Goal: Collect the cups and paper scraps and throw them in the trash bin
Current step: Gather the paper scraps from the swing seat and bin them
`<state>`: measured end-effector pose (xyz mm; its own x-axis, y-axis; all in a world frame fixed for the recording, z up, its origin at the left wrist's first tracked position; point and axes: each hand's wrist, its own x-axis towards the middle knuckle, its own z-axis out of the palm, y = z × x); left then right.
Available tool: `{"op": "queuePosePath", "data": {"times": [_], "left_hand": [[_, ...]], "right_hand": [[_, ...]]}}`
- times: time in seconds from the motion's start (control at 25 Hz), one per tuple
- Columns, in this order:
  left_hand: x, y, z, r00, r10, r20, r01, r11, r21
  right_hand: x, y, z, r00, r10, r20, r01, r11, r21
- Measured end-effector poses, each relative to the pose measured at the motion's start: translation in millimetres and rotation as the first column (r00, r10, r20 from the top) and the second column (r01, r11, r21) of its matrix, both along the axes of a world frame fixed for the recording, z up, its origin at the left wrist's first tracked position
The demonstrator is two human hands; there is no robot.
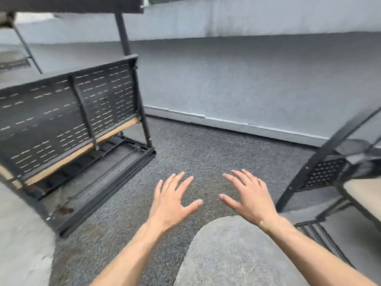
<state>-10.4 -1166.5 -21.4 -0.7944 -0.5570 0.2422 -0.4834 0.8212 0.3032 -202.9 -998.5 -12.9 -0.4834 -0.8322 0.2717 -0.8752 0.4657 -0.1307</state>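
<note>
2 bare hands hover palm-down at lower centre, the left hand (172, 200) and right hand (248, 198) side by side, fingers spread apart and holding nothing, over dark speckled grey carpet (206, 153). Black perforated metal shelving (68, 120) fills the left; no cups, paper scraps or bin are in view.

The floor (206, 157) is showing a speckled grey carpet, rough and matt, carrying brownish stains near the frame foot (107, 195). That foot and the perforated panel (68, 112) above it are presenting as black matt metal. A pale wooden strip (82, 149) is running under the panel, unpainted and dull. The wall (247, 79) is appearing as grey textured covering, matt. The knee (237, 254) is wearing grey woven cloth.
</note>
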Motion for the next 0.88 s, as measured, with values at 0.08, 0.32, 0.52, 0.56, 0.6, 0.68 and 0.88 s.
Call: {"op": "queuePosePath", "data": {"times": [0.08,0.32,0.52,0.56,0.6,0.68,0.88], "left_hand": [[-59.0,23.2,7.5,0.993,-0.112,-0.023,0.112,0.994,-0.019],[-200.2,107.6,9.7,0.903,-0.429,-0.031,0.428,0.903,-0.014],[-287.4,174.1,6.3,0.782,-0.621,-0.054,0.621,0.784,-0.015],[-303.7,185.3,5.5,0.756,-0.653,-0.055,0.653,0.757,-0.011],[-319.4,194.4,4.7,0.729,-0.683,-0.051,0.683,0.73,-0.013],[-353.6,209.3,2.8,0.67,-0.741,-0.049,0.741,0.671,-0.027],[-441.6,229.2,-1.5,0.539,-0.841,-0.058,0.84,0.541,-0.039]], "right_hand": [[-38.6,46.3,6.6,0.993,-0.114,-0.009,0.114,0.993,-0.012],[-105.8,194.0,13.4,0.891,-0.454,-0.007,0.454,0.891,-0.027],[-126.0,294.4,12.6,0.734,-0.68,0.007,0.68,0.733,-0.013],[-128.2,308.6,10.5,0.703,-0.711,0.007,0.711,0.703,-0.011],[-130.9,319.3,8.0,0.674,-0.738,0.011,0.739,0.674,-0.01],[-139.9,336.0,3.0,0.612,-0.79,0.016,0.791,0.612,-0.011],[-179.6,352.5,-4.8,0.456,-0.888,0.048,0.89,0.455,-0.037]]}}
